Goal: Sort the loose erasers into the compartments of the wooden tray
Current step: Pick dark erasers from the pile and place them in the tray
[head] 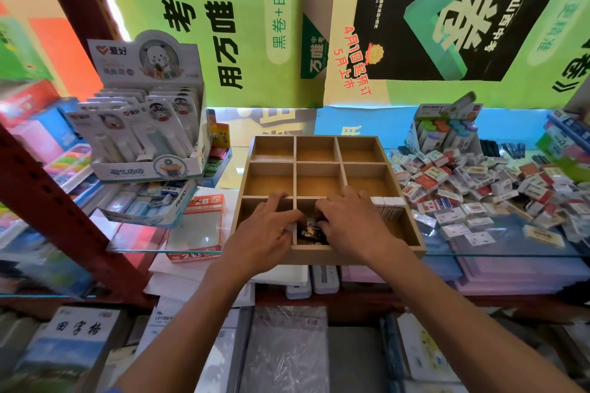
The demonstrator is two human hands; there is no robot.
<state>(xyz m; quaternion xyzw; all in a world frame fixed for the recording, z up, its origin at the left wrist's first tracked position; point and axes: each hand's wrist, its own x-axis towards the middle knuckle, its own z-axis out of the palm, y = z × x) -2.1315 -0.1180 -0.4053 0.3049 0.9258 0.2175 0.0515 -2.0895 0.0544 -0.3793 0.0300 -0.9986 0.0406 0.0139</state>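
Nine compartments, three rows of three, make up the wooden tray [324, 254], which sits on a glass shelf [498, 250]. Both hands are down over its near row. The left hand [266, 233] lies across the divider between the near-left and near-middle compartments, fingers bent and meeting the right hand [349, 226] over the near-middle one. Between their fingertips is a small dark, glossy packet [309, 230], low in that compartment; both hands seem to pinch it, though how firmly each grips I cannot tell. In the near-right compartment a short row of white erasers [388, 206] stands on end against the far divider, just beside the right hand. The six farther compartments show only their bare brown floors. To the right of the tray a big heap of loose erasers [479, 188] in white and red sleeves spreads over the glass. On the left stands a cardboard display box [150, 137] of carded items.
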